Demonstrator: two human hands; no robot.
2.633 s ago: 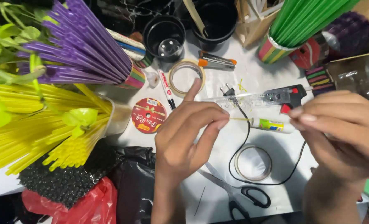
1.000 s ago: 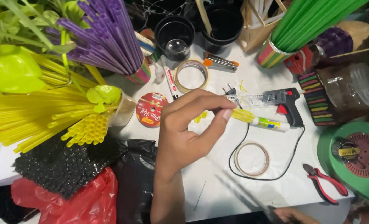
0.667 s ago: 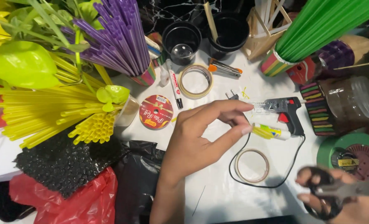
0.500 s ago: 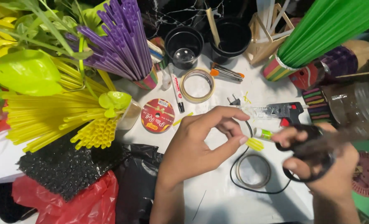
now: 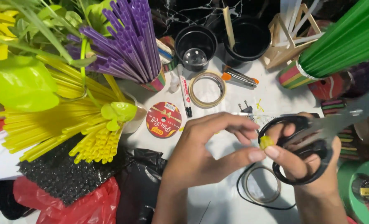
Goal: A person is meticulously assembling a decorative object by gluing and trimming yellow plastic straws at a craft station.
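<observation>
My left hand (image 5: pixel 209 151) is raised over the white table (image 5: pixel 217 207), fingers curled, thumb tip touching a small yellow piece (image 5: pixel 266 142). My right hand (image 5: pixel 304 166) meets it from the right, fingers through the black handles of a pair of scissors (image 5: pixel 317 137) whose blurred blades point up and right. The yellow piece sits pinched between the two hands' fingertips. A glue gun lies mostly hidden behind both hands.
Purple straws (image 5: pixel 130 45) and yellow straws (image 5: pixel 68 128) stand in cups at left, green straws (image 5: pixel 346 37) at upper right. Tape rolls (image 5: pixel 207 89), a red round disc (image 5: pixel 163 120), a marker (image 5: pixel 185 91), black pots (image 5: pixel 196 45), a black cord loop (image 5: pixel 255 195) and black and red bags (image 5: pixel 89 195) surround the hands.
My right hand picked up the scissors from the lower right and brought them up to my left hand. The two hands now meet at the small yellow piece.
</observation>
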